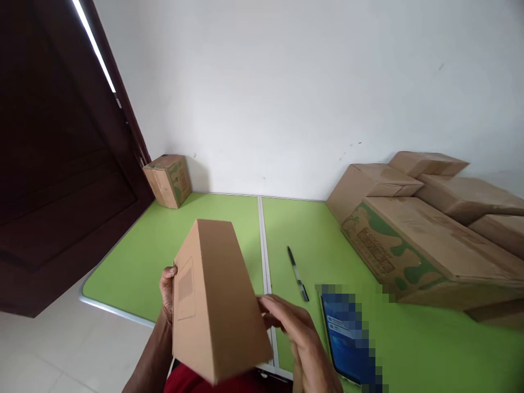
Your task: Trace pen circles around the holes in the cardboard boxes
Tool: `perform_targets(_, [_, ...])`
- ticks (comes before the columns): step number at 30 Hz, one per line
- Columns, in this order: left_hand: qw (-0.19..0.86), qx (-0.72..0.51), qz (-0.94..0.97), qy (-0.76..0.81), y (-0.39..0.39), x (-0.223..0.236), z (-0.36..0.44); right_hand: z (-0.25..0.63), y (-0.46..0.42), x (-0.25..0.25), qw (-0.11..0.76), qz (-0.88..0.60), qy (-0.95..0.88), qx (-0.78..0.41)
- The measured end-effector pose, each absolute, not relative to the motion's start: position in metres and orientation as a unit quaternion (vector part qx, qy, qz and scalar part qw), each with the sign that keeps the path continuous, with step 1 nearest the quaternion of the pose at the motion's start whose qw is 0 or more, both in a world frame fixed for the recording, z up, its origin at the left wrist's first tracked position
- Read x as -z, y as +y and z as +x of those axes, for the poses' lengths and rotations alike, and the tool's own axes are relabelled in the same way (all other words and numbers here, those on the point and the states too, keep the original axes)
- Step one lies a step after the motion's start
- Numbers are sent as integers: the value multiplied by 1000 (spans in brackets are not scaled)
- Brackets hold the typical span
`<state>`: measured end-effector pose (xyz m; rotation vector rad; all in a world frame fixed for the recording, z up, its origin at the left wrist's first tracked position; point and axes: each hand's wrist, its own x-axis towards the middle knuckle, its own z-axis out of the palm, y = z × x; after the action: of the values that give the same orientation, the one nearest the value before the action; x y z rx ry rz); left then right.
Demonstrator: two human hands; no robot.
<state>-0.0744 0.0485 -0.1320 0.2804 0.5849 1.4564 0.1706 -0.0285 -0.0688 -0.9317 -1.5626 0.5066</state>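
A plain brown cardboard box [216, 297] is held up over the near edge of the green table [164, 245]. My left hand [167, 289] grips its left side, thumb on the face with a rectangular label. My right hand [297, 333] presses its fingers against the box's right side. The box is shut and tilted toward me.
A black pen [297, 273] lies right of the table's centre seam. A phone [347, 333] with a blue screen lies near my right hand. Several flat cardboard boxes [426, 240] are stacked at the right. A small box [168, 179] stands at the far left corner beside a dark door [61, 164].
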Motion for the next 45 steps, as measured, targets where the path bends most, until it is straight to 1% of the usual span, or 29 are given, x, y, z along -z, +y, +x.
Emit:
perform_targets(2, [674, -678, 129, 265, 49, 135, -79, 162, -26, 86, 557, -399, -675, -272])
perform_targets(4, [658, -690, 133, 270, 48, 134, -81, 158, -16, 104, 523, -399, -661, -362])
perform_targets(6, [659, -684, 147, 276, 46, 129, -82, 161, 1, 118, 486, -404, -627, -455])
perform_targets(8, [664, -670, 178, 281, 43, 120, -83, 169, 18, 125, 431, -394, -614, -532])
perform_targets(9, [663, -664, 196, 283, 42, 113, -84, 174, 23, 126, 406, -382, -617, -556])
perform_targets(10, [659, -662, 214, 287, 40, 106, -86, 179, 24, 126, 398, -374, -622, -561])
perform_targets(11, [650, -663, 232, 290, 39, 98, -88, 183, 22, 125, 409, -373, -627, -548])
perform_targets(14, [613, -666, 293, 307, 35, 74, -97, 185, -4, 116, 488, -406, -618, -464])
perform_targets(15, [601, -658, 324, 319, 34, 65, -100, 184, -14, 111, 501, -425, -609, -446])
perform_targets(19, [523, -600, 478, 372, 26, 31, -102, 184, -35, 91, 473, -505, -557, -460])
perform_targets(21, [478, -582, 539, 377, 23, 18, -97, 189, -33, 83, 464, -519, -531, -484])
perform_targets(23, [459, -570, 574, 367, 21, 11, -90, 197, -31, 79, 460, -524, -507, -506])
perform_targets(26, [476, -558, 588, 341, 23, 11, -80, 205, -33, 79, 464, -540, -452, -537])
perform_targets(28, [496, -554, 594, 308, 27, 17, -75, 206, -34, 81, 487, -549, -393, -553])
perform_targets(31, [510, -529, 618, 280, 33, 27, -66, 207, -29, 80, 547, -541, -314, -557])
perform_targets(35, [483, -495, 633, 347, 38, 32, -53, 217, -11, 77, 632, -492, -286, -526])
perform_targets(40, [480, -537, 597, 353, 37, 24, -34, 233, 3, 77, 663, -452, -267, -534])
perform_targets(45, [434, -584, 576, 373, 39, 19, -16, 228, 10, 80, 709, -398, -223, -538])
